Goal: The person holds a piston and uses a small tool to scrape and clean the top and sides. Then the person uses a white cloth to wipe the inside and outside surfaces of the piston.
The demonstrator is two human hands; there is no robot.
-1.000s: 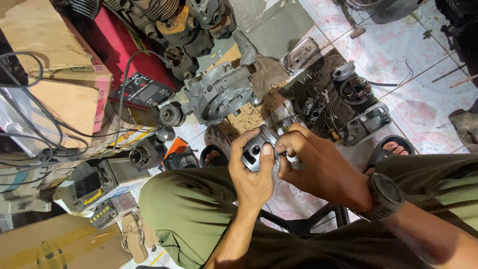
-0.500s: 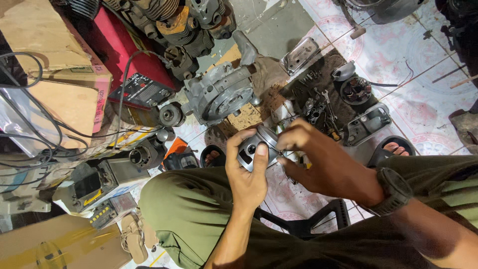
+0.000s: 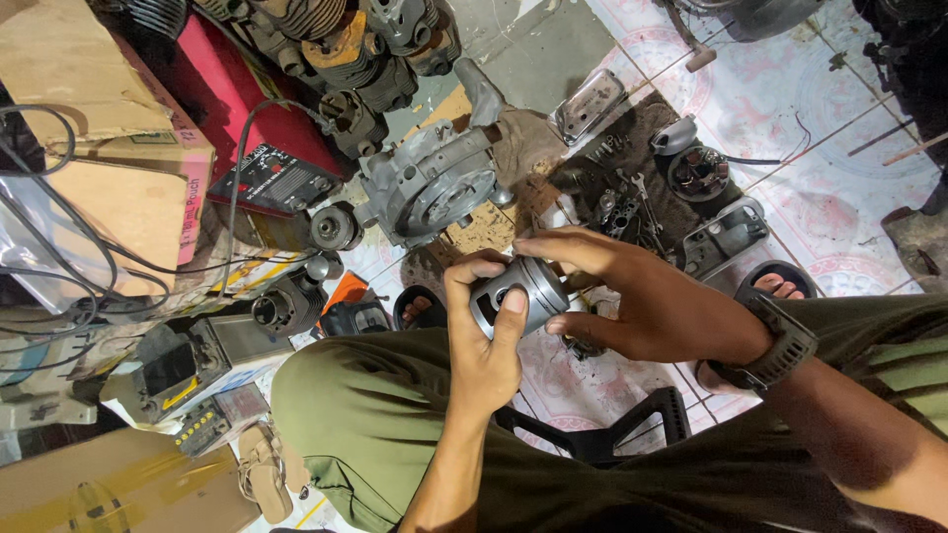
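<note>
1. Head view: left hand (image 3: 484,355) is wrapped around a grey metal piston (image 3: 518,294), thumb over its pin hole
2. Right hand (image 3: 647,306) pinches the piston's crown end, fingers partly curled
3. Piston is held above the knees, just below the crankcase (image 3: 430,188); judging by this, fitting remains undone

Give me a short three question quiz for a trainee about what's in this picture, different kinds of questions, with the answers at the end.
1. True or false: only one hand touches the grey metal piston.
2. Multiple choice: the grey engine casing on the floor lies (A) under the black chair, (B) beyond the piston, next to the red machine, (C) on the person's knee.
3. Fill in: the black watch is on the ___ wrist.

Key
1. False: the left hand wraps the piston from below and the right hand pinches its outer end.
2. B
3. right
</note>
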